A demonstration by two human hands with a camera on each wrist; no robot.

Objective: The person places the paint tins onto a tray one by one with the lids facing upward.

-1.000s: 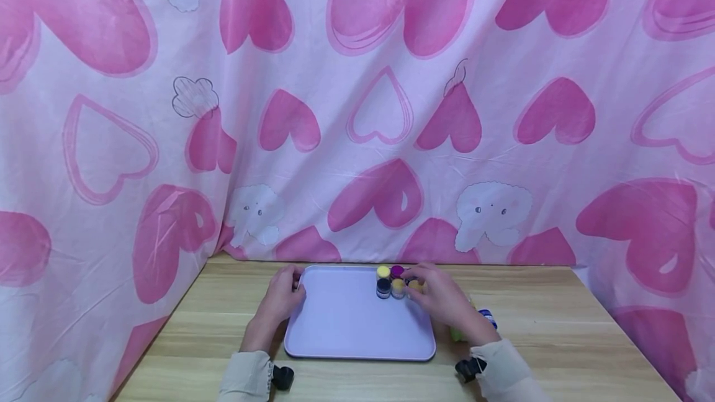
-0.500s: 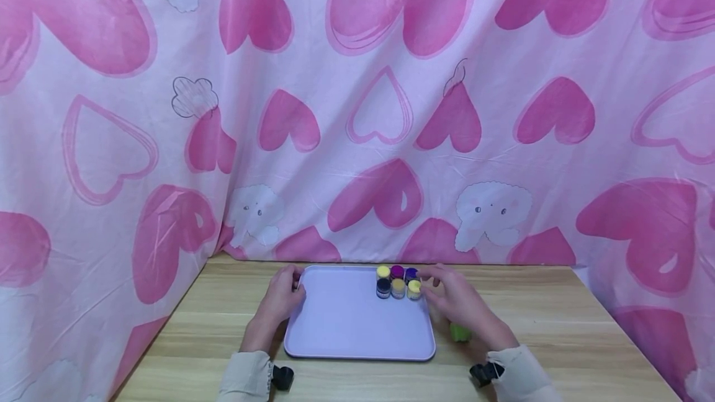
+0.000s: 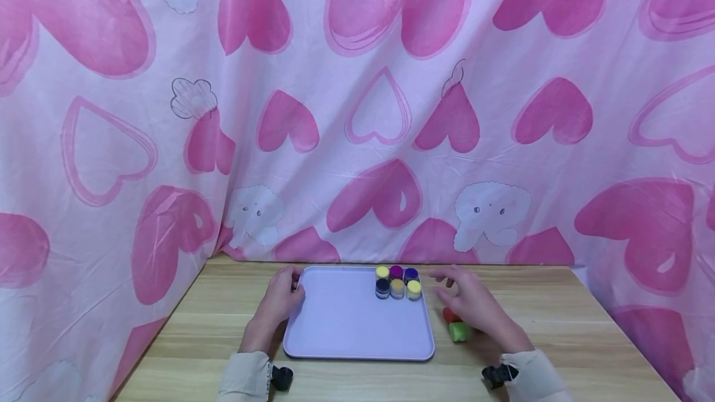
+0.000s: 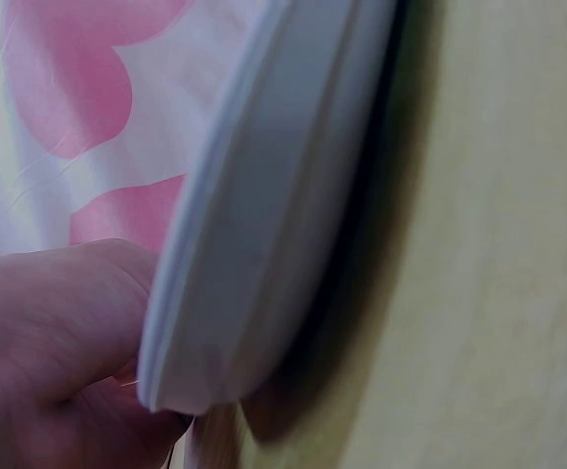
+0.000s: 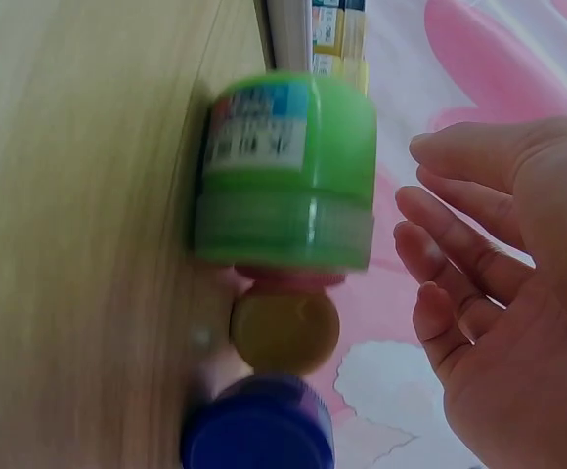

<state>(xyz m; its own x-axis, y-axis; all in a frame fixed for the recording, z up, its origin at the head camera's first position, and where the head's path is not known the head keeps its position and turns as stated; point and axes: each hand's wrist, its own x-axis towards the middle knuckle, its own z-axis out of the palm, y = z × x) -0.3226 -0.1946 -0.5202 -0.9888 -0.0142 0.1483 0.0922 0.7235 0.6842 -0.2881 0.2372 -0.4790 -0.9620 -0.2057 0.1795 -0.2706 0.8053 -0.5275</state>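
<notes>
Paint jars [image 3: 397, 288] in two rows at far right corner of lilac tray [image 3: 352, 332], best left undisturbed by steadying left edge with gripping left hand [image 3: 282, 295] and giving right edge ample clearance with right hand [image 3: 473, 303], empty, fingers loosely bent.

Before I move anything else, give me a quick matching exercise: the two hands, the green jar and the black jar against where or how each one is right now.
Column one:
1. Left hand
2. Right hand
3. Green jar
4. Black jar

Column two:
A. On the table, to the right of the tray
B. At the tray's left edge
C. At the left end of the nearer row of jars on the tray
D. With fingers that hold nothing

Pairs: 1-B, 2-D, 3-A, 4-C
</notes>
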